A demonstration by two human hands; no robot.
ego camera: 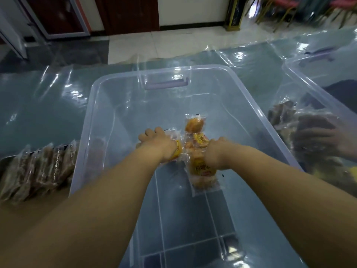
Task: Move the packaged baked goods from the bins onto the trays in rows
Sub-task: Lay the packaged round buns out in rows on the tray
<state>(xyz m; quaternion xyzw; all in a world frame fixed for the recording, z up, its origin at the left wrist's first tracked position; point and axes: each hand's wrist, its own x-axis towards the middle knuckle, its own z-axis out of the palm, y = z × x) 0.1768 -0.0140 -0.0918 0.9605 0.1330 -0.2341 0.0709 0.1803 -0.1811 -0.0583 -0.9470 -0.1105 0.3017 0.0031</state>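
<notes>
Reaching deep into bin (92, 105) with both hands, working near the middle of its floor. Gripping one packet (178, 151) in the curled fingers of left hand (158, 146); clamping right hand (218, 154) down over a small pile (195, 151) just beside it, knuckles up, hiding the fingertips, so can't confirm how many of the pile actually caught. Looks like the last few in here: only a stray (194, 123) otherwise, touching the pile's far end. Risks from here: slick film, so likely to shed a lower piece of the pile on lifting, back into bin or short of tray (4, 161) at left. Could crush soft buns by squeezing harder to compensate. Might clip the bin wall swinging out left and topple rows (36, 171) standing on edge in the tray. Better to lift slow, take fewer, return for the stray. Can't judge free room on tray, being partly out of frame.
</notes>
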